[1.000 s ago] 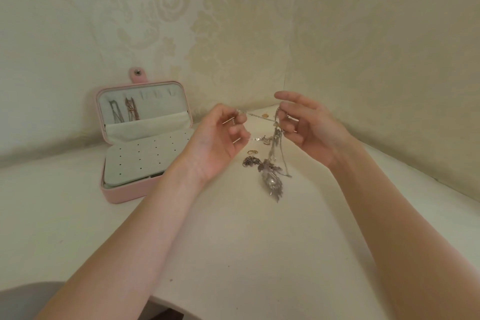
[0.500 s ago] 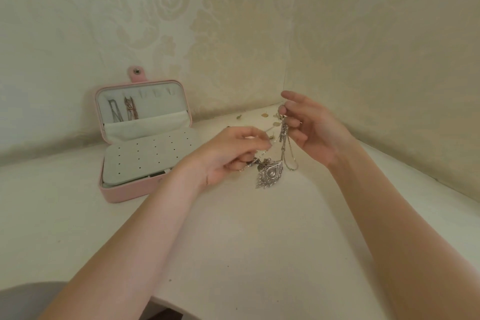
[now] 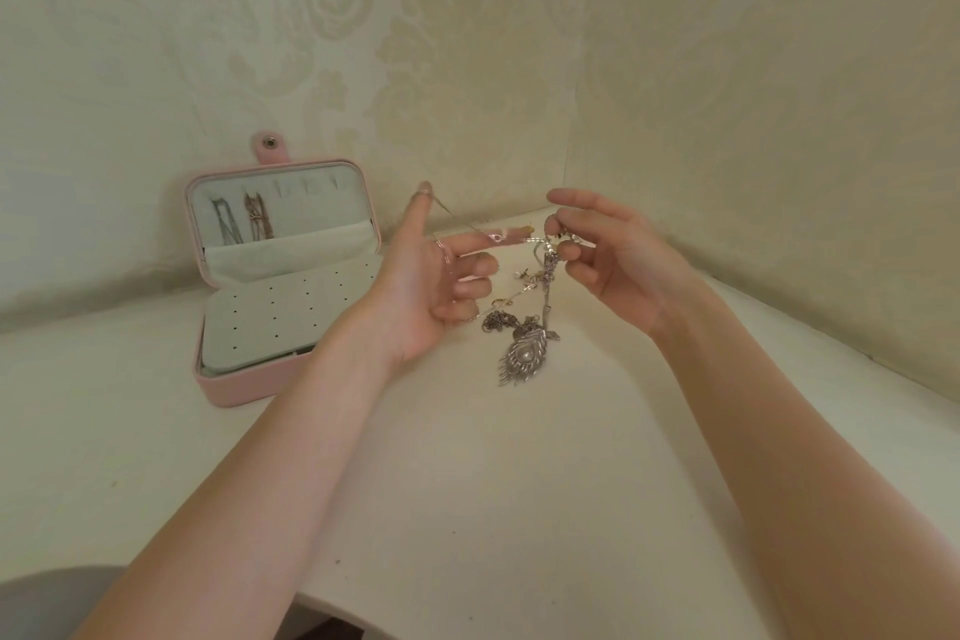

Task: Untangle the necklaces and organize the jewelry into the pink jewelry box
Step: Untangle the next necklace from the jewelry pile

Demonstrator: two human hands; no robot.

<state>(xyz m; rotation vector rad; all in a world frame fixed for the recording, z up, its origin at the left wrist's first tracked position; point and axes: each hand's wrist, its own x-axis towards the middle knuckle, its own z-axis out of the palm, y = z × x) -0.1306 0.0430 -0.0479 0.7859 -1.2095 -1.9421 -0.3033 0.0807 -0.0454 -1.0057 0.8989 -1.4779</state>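
The tangle of silver necklaces (image 3: pixel 519 320) hangs over the white table, and its feather-shaped pendant (image 3: pixel 522 359) touches the tabletop. My right hand (image 3: pixel 618 265) pinches the top of the tangle between thumb and fingertips. My left hand (image 3: pixel 431 286) is palm up with the thumb spread upward; a thin chain (image 3: pixel 457 218) lies looped over the thumb and fingers and runs across to the right hand. The pink jewelry box (image 3: pixel 249 387) stands open to the left, with two necklaces (image 3: pixel 241 224) hung in its lid.
The white table (image 3: pixel 519 509) fills a corner between two patterned walls close behind the hands. A few small loose pieces (image 3: pixel 530 227) lie near the back corner. The table's front edge (image 3: pixel 332 605) curves below my left forearm.
My left hand rose from beside the pendant and spread, drawing a thin chain out to the left. The right hand kept its pinch on the tangle, and the pendant now hangs lower.
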